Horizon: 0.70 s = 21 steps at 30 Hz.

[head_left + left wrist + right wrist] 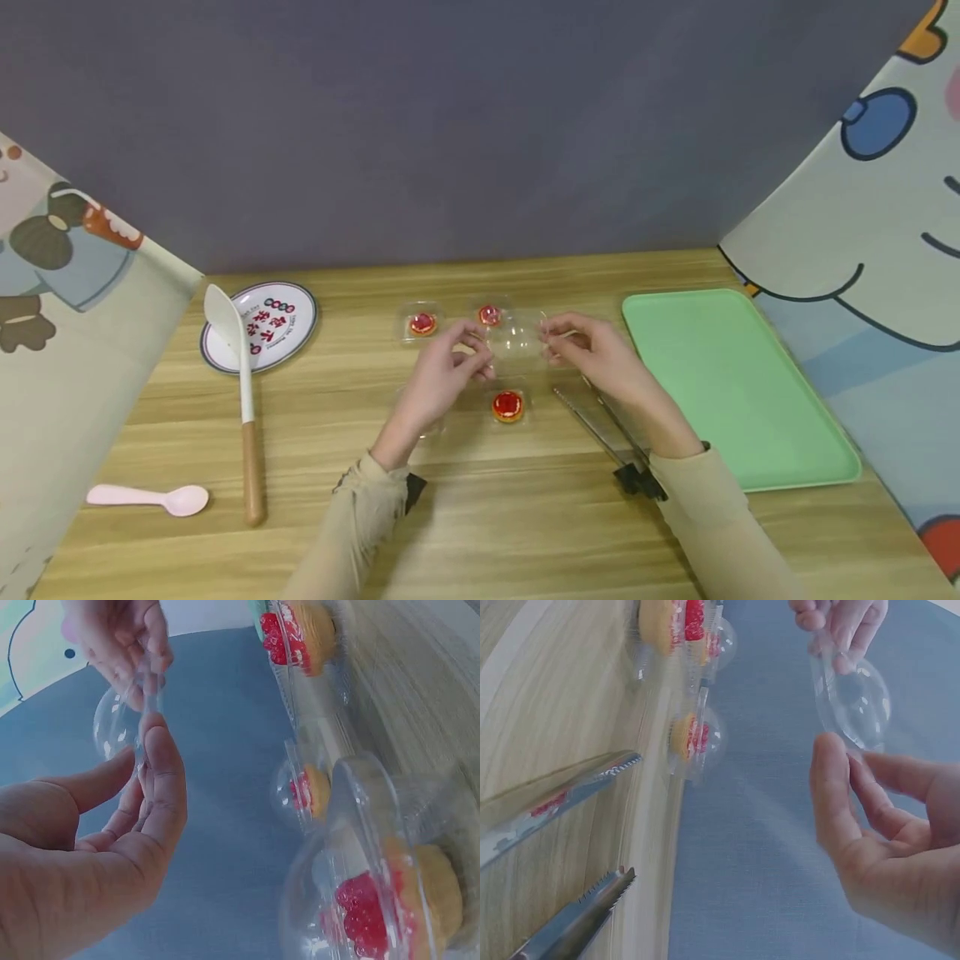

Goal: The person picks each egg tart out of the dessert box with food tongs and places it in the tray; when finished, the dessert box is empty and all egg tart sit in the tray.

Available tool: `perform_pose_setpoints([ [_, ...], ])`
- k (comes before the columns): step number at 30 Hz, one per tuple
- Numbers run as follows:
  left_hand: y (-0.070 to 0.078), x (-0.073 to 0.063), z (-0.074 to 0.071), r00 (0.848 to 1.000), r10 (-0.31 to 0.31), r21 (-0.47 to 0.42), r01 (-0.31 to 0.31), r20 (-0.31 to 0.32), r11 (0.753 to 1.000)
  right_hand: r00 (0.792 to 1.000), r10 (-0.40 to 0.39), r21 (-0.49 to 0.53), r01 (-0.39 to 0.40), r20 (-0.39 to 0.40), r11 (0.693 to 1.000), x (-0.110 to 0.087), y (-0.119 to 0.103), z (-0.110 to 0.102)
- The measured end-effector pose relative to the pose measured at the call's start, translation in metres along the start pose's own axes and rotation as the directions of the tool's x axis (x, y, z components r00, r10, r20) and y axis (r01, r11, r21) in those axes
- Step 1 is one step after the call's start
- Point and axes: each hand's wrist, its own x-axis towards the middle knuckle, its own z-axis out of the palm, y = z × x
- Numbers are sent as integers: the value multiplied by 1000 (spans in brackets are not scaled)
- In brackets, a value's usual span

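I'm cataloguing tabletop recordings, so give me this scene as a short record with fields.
Left hand: pinches the edge of a clear domed piece
Right hand: pinches its opposite edge
Tarts: three visible in head view, red-topped, in clear packaging
Tongs: near right hand, prongs apart
Right side: green tray
Left side: plate, overlapped by white utensil with wooden handle; pink spoon
Surface: wooden table
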Motion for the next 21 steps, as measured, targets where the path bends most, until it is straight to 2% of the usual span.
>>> perform_pose_setpoints([
  [3,1,1,1,1000,15,-14,-15,-7,1000,1000,-9,-18,8,-14,1000,0,-1,0],
  [8,0,3,3,998,45,8,-44,-33,999,999,-37,-115,32,-39,993,-1,-3,-2],
  [12,1,3,4,995,76,26,-74,-62,997,998,-31,-62,28,-56,998,-1,-3,-2],
  [16,1,5,5,995,63,17,-61,-83,998,996,-19,21,21,-84,1000,0,-2,0],
  [21,0,9,7,993,72,32,-70,-93,997,995,-22,-22,20,-101,1000,1,-2,-2],
])
